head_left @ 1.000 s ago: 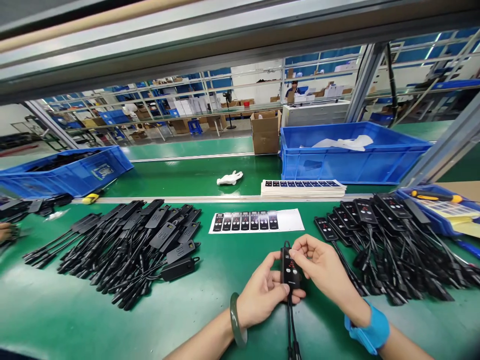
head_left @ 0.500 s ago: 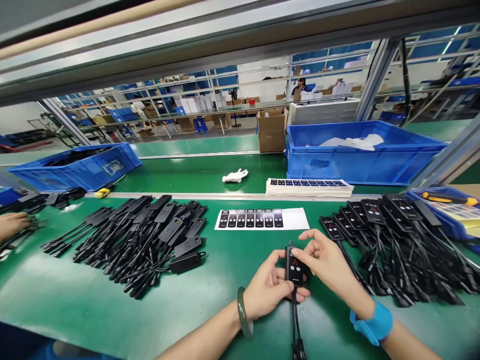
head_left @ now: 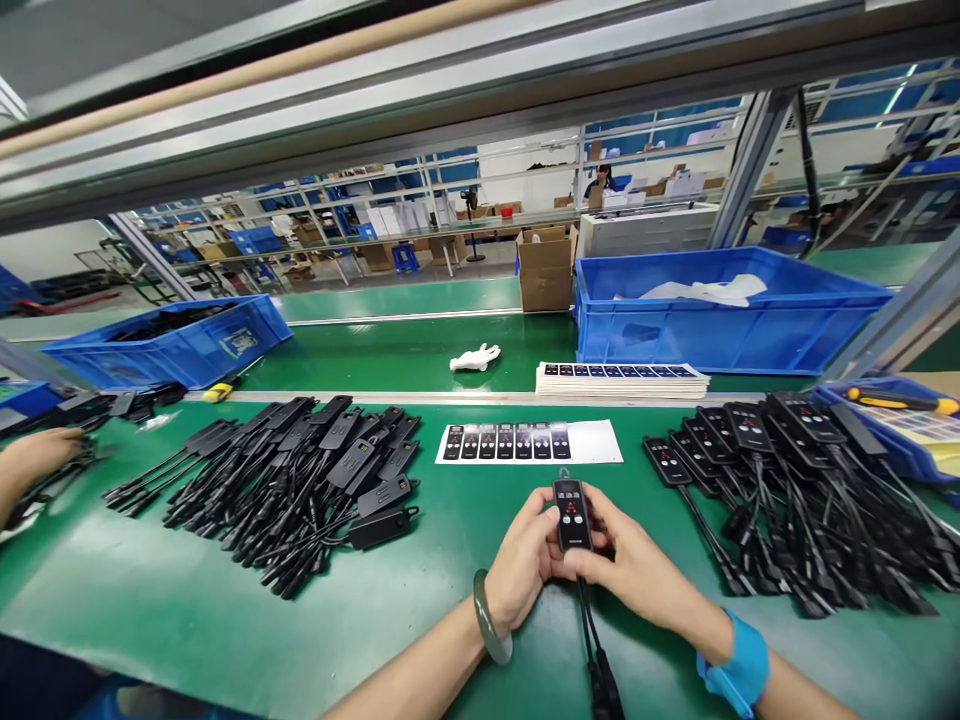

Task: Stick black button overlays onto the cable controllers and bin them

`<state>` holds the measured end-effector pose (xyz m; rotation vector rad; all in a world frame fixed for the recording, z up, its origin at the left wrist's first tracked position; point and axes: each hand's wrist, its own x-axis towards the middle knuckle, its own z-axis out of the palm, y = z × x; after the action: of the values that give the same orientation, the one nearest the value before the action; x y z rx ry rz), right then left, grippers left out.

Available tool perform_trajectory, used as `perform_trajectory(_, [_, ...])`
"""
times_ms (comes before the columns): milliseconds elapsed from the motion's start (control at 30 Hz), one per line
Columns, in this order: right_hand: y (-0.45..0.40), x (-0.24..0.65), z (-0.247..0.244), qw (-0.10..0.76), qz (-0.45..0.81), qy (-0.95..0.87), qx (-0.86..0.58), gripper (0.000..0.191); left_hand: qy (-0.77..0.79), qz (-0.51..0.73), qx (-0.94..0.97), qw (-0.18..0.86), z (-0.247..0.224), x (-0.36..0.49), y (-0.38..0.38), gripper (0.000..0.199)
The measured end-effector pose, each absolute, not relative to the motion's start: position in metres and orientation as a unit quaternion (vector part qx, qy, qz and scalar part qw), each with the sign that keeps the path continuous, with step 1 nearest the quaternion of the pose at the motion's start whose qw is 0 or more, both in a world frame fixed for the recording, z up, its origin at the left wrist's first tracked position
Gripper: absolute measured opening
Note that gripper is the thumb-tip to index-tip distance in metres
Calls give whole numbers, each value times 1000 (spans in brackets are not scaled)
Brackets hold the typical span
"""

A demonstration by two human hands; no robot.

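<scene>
A black controller [head_left: 573, 515] with a labelled face, two pale buttons and cables hanging down is held upright above the green table. My left hand [head_left: 521, 560] grips its left side, with the thumb on its edge. On the right side, my right hand [head_left: 626, 560] is closed round it too, thumb near the lower end. Beyond the hands lies a white label sheet [head_left: 596, 442] with a row of black labels on its left part. Black controllers with cables form a pile [head_left: 352, 460] at left; labelled ones form another pile [head_left: 750, 430] at right.
A stack of label sheets [head_left: 622, 386] lies before a blue bin [head_left: 705, 330]. Another blue bin [head_left: 187, 350] stands far left, near a yellow tool [head_left: 218, 392]. A white glove [head_left: 475, 358] lies mid-table. Another person's hand [head_left: 45, 455] is at the left edge.
My right hand has come down from the controller's top face to grip its right side. The controller has shifted slightly left and up in view.
</scene>
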<state>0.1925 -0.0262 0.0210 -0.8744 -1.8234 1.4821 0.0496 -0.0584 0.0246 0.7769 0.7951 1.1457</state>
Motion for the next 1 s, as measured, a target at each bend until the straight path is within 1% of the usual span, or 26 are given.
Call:
perform_trajectory(67, [-25, 192, 20, 327, 539, -695, -345, 44, 386, 505, 372, 676, 22, 51, -58, 37])
perform_trajectory(133, [-24, 192, 19, 325, 517, -704, -363, 41, 413, 493, 407, 649, 19, 52, -59, 45])
perform_trajectory(233, [-25, 190, 19, 312, 501, -714, -377, 42, 430, 479, 443, 624, 15, 54, -58, 49])
perform_trajectory(367, [-29, 188, 17, 321, 445, -738, -392, 42, 424, 485, 424, 637, 14, 56, -57, 49])
perform_trajectory(500, [-28, 190, 14, 329, 296, -802, -401, 58, 387, 510, 395, 659, 19, 53, -54, 53])
perform_trajectory(567, [-21, 194, 15, 321, 217, -827, -408, 57, 384, 484, 463, 636, 21, 46, -50, 55])
perform_trajectory(600, [-16, 198, 17, 316, 173, -832, -421, 53, 404, 464, 526, 587, 21, 41, -47, 52])
perform_trajectory(633, [-9, 203, 19, 309, 123, -834, -440, 50, 442, 436, 602, 503, 22, 35, -44, 48])
perform_trajectory(667, [-2, 209, 22, 295, 67, -832, -465, 47, 485, 396, 671, 397, 22, 28, -40, 44])
perform_trajectory(733, [12, 221, 27, 235, -50, -818, -523, 43, 559, 309, 744, 197, 21, 15, -33, 41])
perform_trajectory(767, [18, 227, 29, 197, -101, -806, -549, 41, 588, 274, 749, 134, 20, 9, -30, 42])
perform_trajectory(800, [22, 232, 30, 161, -139, -794, -570, 38, 613, 249, 744, 98, 19, 4, -28, 44])
perform_trajectory(867, [26, 240, 33, 118, -179, -775, -594, 34, 650, 223, 722, 78, 15, -2, -24, 48])
perform_trajectory(933, [28, 241, 35, 114, -182, -772, -598, 32, 676, 198, 708, 61, 12, -4, -23, 51])
perform_trajectory(1000, [30, 237, 36, 122, -170, -780, -590, 34, 688, 179, 702, 49, 10, -3, -23, 51])
